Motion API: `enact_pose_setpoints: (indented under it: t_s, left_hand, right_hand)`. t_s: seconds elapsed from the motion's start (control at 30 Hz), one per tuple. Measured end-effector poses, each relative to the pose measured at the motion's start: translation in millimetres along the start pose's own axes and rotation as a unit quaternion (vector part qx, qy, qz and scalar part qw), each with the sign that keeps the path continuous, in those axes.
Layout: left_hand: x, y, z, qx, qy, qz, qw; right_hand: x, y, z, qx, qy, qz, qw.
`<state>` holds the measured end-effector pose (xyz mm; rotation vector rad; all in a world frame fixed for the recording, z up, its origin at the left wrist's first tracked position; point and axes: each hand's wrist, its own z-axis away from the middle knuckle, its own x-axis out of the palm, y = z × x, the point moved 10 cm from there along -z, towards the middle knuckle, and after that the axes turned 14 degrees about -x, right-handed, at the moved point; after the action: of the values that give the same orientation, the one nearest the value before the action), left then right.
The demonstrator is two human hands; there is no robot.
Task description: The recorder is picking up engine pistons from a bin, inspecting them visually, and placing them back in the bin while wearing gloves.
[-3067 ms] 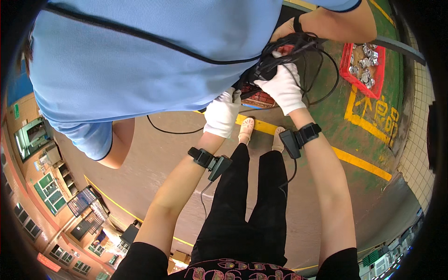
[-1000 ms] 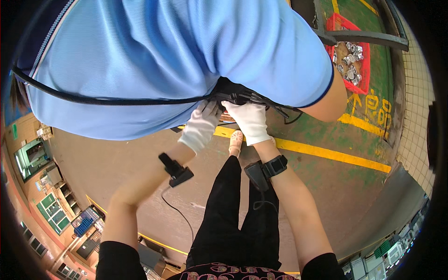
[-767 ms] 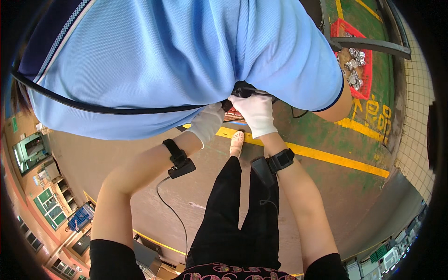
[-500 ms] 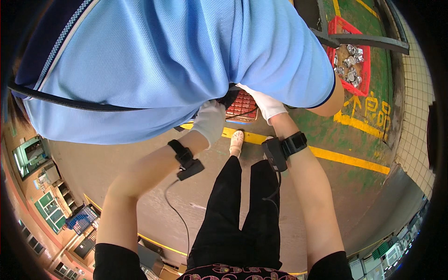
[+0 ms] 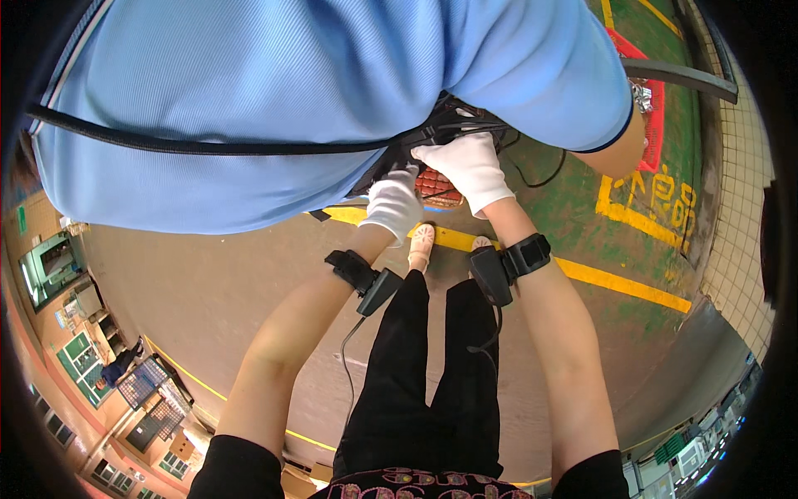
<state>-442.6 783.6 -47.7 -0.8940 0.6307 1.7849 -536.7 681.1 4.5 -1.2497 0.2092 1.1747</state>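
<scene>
White knit gloves (image 5: pixel 465 166) on ribbed red block (image 5: pixel 432 185)

Concrete floor (image 5: pixel 208 291) is carrying everything here, running grey-brown across the left and middle. A yellow painted line (image 5: pixel 615 283) is crossing it diagonally toward the right edge. Beyond the line the floor is turning green (image 5: pixel 573 224), with yellow painted markings (image 5: pixel 644 200) on it. A red tray (image 5: pixel 652 108) is sitting on the green part near the far right edge, holding small shiny pieces too small to identify.
</scene>
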Motion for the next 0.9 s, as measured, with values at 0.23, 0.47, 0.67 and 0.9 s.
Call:
enact_pose_setpoints:
  t_s: [0.23, 0.47, 0.67, 0.9]
  left_hand:
    - [12, 4, 37, -0.047, -0.071, -0.128, 0.988]
    - [8, 3, 52, 0.073, 0.064, -0.206, 0.974]
    - [9, -12, 69, 0.107, 0.113, -0.207, 0.966]
    - [-10, -37, 66, 0.196, 0.215, -0.198, 0.936]
  right_hand:
    - [45, 8, 7, 0.038, -0.127, -0.042, 0.99]
    - [37, -13, 57, -0.241, 0.246, 0.155, 0.926]
    - [35, -44, 63, -0.257, 0.225, -0.025, 0.94]
    - [62, -49, 59, -0.18, 0.212, 0.04, 0.96]
